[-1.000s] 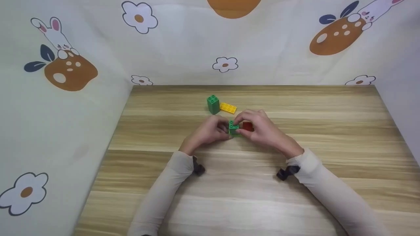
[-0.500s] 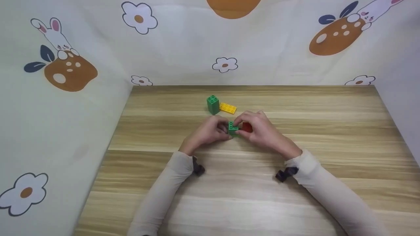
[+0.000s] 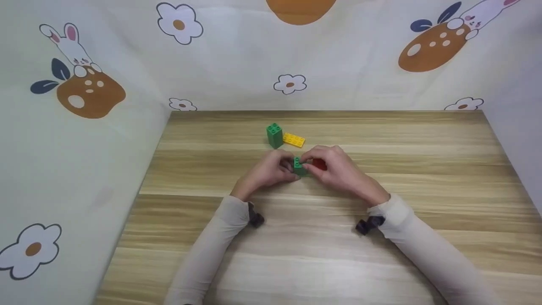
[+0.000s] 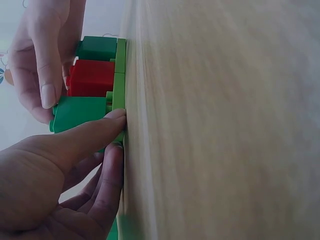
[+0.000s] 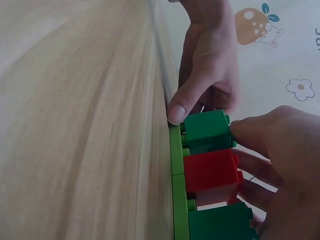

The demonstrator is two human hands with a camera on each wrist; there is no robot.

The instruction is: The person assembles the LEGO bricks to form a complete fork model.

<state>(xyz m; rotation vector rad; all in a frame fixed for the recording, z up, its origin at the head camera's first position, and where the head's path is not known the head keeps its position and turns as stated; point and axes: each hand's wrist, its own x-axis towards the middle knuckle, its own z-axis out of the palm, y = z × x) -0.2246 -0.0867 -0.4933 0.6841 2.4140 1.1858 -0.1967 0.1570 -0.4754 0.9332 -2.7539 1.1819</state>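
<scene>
A row of light green plates (image 4: 118, 92) lies flat on the wooden table. On it stand a green brick (image 5: 205, 127) at the left end, a red brick (image 5: 212, 172) in the middle and another green brick (image 4: 97, 47) at the right. My left hand (image 3: 271, 169) pinches the left end of the plates between thumb and fingers, low at the tabletop. From above, my right hand (image 3: 334, 167) pinches the left green brick by its studded top. Light green studs show between that brick and the plate. The right hand mostly hides the red brick in the head view.
Behind the hands stand a tall green brick (image 3: 275, 137) and a flat yellow plate (image 3: 294, 140) with studs, side by side. Patterned cloth (image 3: 237, 63) rises along the table's back and sides. The wooden tabletop (image 3: 338, 254) stretches toward the front.
The right thumb and fingers have shifted slightly left over the left green brick and cover more of its top. The left hand stays in place.
</scene>
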